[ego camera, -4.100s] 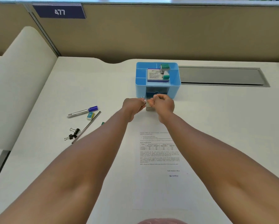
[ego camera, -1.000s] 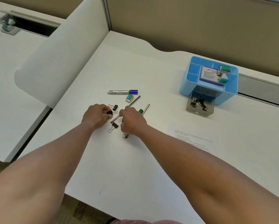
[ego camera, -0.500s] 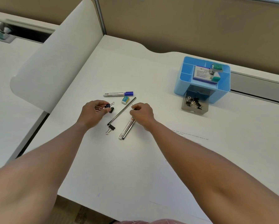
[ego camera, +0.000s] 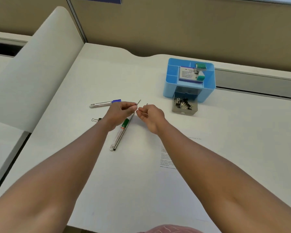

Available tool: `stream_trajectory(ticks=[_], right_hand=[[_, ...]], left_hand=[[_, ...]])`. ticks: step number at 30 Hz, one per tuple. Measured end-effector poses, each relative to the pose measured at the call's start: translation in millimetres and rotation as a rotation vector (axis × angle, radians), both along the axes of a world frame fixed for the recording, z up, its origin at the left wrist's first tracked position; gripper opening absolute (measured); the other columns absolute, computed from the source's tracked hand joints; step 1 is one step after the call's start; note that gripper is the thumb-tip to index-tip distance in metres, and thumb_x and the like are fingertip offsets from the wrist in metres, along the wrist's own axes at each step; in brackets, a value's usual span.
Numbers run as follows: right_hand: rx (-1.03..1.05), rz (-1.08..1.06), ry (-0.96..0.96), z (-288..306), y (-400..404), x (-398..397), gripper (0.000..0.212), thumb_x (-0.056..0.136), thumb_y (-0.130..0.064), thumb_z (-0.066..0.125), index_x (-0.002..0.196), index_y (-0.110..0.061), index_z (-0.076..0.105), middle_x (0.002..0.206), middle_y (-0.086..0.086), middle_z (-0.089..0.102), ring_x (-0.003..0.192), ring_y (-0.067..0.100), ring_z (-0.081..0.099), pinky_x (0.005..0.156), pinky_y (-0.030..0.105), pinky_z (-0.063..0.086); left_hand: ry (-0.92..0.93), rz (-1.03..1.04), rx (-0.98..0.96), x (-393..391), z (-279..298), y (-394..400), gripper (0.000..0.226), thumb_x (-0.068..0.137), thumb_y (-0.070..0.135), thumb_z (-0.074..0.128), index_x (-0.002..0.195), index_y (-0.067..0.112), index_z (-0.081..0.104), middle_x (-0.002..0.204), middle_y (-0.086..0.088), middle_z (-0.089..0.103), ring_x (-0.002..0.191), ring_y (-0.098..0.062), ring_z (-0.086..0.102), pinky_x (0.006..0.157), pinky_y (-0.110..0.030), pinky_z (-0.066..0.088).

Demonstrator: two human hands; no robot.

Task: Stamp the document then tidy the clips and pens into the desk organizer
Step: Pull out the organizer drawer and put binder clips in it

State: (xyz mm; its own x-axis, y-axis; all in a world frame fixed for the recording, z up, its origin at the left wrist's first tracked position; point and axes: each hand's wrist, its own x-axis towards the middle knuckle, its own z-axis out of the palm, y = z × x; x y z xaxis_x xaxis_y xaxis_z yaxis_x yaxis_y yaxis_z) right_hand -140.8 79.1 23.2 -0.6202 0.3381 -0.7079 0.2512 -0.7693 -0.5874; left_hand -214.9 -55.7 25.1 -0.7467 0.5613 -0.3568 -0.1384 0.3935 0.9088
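Up over the bench [ego camera: 158, 190], both hands meet near its middle, fingertips almost touching. The left hand [ego camera: 119, 113] has its fingers curled, thumb and forefinger pinching a thin wire clip [ego camera: 139, 102] whose end sticks out toward the right hand. The right hand [ego camera: 150, 116] is turned palm-left with fingers loosely curled; a small wire loop [ego camera: 147, 104] shows above its knuckles and a thin wire glints by its fingertips, so it seems to hold a clip too, though I cannot tell how.

Just under and between the hands lie a green pen [ego camera: 123, 130] and a dark pen [ego camera: 123, 133], side by side and touching, running back toward the person. Beyond the left hand, just past its knuckles, lies a blue pen [ego camera: 105, 103]. Beside the left wrist, on its outer side, a binder clip [ego camera: 96, 119] rests on the bench.

Ahead and to the right of the right hand stands the blue organizer [ego camera: 173, 84], its clear drawer [ego camera: 184, 111] pulled out with several black clips [ego camera: 183, 103] inside. On top of the organizer sit a card box [ego camera: 186, 74] and a green stamp [ego camera: 200, 68]. The document [ego camera: 168, 158] lies near the right forearm, partly under it.
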Motion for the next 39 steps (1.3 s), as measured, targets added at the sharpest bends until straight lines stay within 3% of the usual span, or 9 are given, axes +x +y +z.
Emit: stream_trajectory(ticks=[4, 7, 10, 15, 18, 24, 31, 36, 39], right_hand=[[-0.064, -0.093, 0.053, 2.4, 16.9, 10.8, 0.021, 0.079, 0.016, 0.038, 0.082, 0.001, 0.053, 0.079, 0.016, 0.059, 0.072, 0.03, 0.065, 0.087, 0.038, 0.058], [-0.083, -0.141, 0.051, 2.0, 28.2, 18.5, 0.023, 0.079, 0.013, 0.037, 0.09, 0.002, 0.053, 0.084, 0.018, 0.055, 0.071, 0.032, 0.062, 0.079, 0.036, 0.059], [-0.072, -0.166, 0.035, 2.6, 37.4, 24.2, 0.017, 0.084, 0.006, 0.04, 0.094, 0.001, 0.052, 0.084, 0.016, 0.052, 0.073, 0.028, 0.058, 0.079, 0.037, 0.058], [-0.065, -0.196, 0.051, 7.7, 51.6, 31.5, 0.015, 0.088, -0.002, 0.044, 0.102, -0.004, 0.051, 0.093, 0.02, 0.056, 0.079, 0.029, 0.06, 0.077, 0.035, 0.058], [-0.061, -0.244, 0.087, 9.5, 61.4, 34.5, 0.007, 0.09, -0.007, 0.047, 0.096, -0.005, 0.051, 0.097, 0.021, 0.057, 0.084, 0.03, 0.064, 0.085, 0.038, 0.058], [-0.078, -0.326, 0.126, 11.8, 82.3, 41.5, 0.023, 0.095, -0.022, 0.051, 0.106, -0.002, 0.054, 0.111, 0.023, 0.065, 0.092, 0.033, 0.072, 0.087, 0.04, 0.058], [-0.09, -0.438, 0.128, 13.5, 99.9, 50.8, 0.044, 0.096, -0.032, 0.052, 0.131, -0.005, 0.047, 0.12, 0.017, 0.058, 0.104, 0.034, 0.065, 0.096, 0.044, 0.053], [-0.09, -0.483, 0.153, 16.6, 106.3, 58.7, 0.047, 0.096, -0.035, 0.05, 0.133, -0.006, 0.043, 0.105, 0.013, 0.058, 0.094, 0.029, 0.063, 0.081, 0.037, 0.058], [-0.091, -0.483, 0.183, 16.1, 111.8, 62.3, 0.048, 0.097, -0.034, 0.047, 0.136, -0.007, 0.042, 0.118, 0.017, 0.059, 0.105, 0.031, 0.063, 0.094, 0.041, 0.054]], left_hand=[[0.099, -0.019, -0.071, 12.9, -4.3, 27.8, 0.026, 0.091, 0.019, 0.07, 0.115, 0.008, 0.071, 0.103, -0.005, 0.074, 0.087, -0.008, 0.065, 0.08, -0.023, 0.048], [0.182, -0.023, -0.124, 19.9, -6.1, 43.8, 0.027, 0.089, 0.02, 0.073, 0.114, 0.01, 0.072, 0.103, -0.002, 0.074, 0.092, -0.011, 0.067, 0.084, -0.019, 0.05], [0.271, -0.07, -0.17, 25.6, -5.0, 57.0, 0.027, 0.088, 0.021, 0.074, 0.113, 0.013, 0.073, 0.1, 0.001, 0.073, 0.087, -0.009, 0.064, 0.07, -0.002, 0.042], [0.285, -0.104, -0.129, 32.8, -4.0, 73.2, 0.028, 0.089, 0.022, 0.072, 0.116, 0.015, 0.072, 0.101, 0.0, 0.073, 0.08, -0.005, 0.061, 0.074, -0.014, 0.043], [0.132, -0.018, -0.014, 35.5, -2.5, 83.6, 0.021, 0.092, 0.027, 0.068, 0.11, 0.018, 0.073, 0.1, -0.001, 0.072, 0.085, -0.007, 0.063, 0.078, -0.018, 0.049], [-0.424, 0.495, 0.138, 36.2, 4.3, 116.7, 0.018, 0.097, 0.026, 0.06, 0.1, 0.013, 0.073, 0.097, -0.004, 0.07, 0.083, -0.01, 0.068, 0.087, -0.023, 0.057], [-0.549, 0.472, 0.108, 49.8, 20.7, 153.0, 0.015, 0.094, 0.019, 0.066, 0.104, 0.01, 0.072, 0.094, -0.005, 0.073, 0.075, -0.008, 0.072, 0.078, -0.023, 0.06], [-0.586, 0.424, 0.151, 59.3, 27.1, 173.2, 0.021, 0.096, 0.009, 0.06, 0.116, 0.007, 0.065, 0.109, -0.014, 0.069, 0.086, -0.015, 0.074, 0.077, -0.024, 0.061], [-0.576, 0.4, 0.135, 61.1, 27.4, 180.5, 0.026, 0.096, 0.005, 0.057, 0.122, 0.005, 0.061, 0.108, -0.015, 0.067, 0.093, -0.018, 0.073, 0.083, -0.027, 0.06]])
